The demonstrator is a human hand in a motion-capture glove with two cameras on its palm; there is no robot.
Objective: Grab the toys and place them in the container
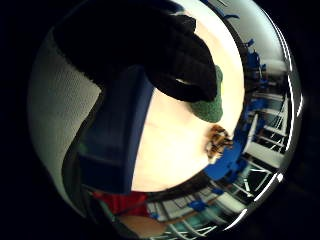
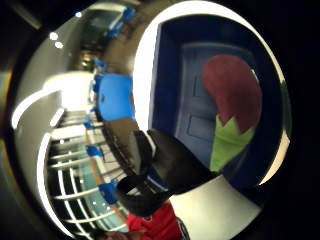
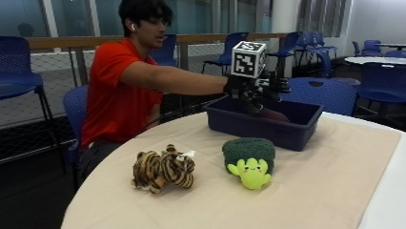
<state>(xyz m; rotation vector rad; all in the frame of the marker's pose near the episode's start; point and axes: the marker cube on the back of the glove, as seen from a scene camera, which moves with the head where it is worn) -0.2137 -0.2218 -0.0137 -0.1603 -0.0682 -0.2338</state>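
My gloved right hand [image 3: 254, 90] hovers over the dark blue container [image 3: 254, 126] at the back of the table, its fingers [image 1: 170, 55] hanging loosely curled with nothing in them. A red plush toy with a green leaf [image 2: 232, 95] lies on the floor of the container [image 2: 170, 75], and its dark red top [image 3: 274, 114] shows above the rim. On the cloth in front of the container sit a green broccoli plush [image 3: 249, 160] and, to its left, a striped tiger plush [image 3: 164, 169]. In the little finger side palm view both show beyond the container's wall [image 1: 117, 145]: the broccoli [image 1: 212, 100] and the tiger [image 1: 217, 142].
A beige cloth [image 3: 317, 191] covers the round table, whose white edge [image 3: 390, 200] shows at the right. Blue chairs [image 3: 320, 93] stand behind the container and along the railing. The person sits at the far left side of the table.
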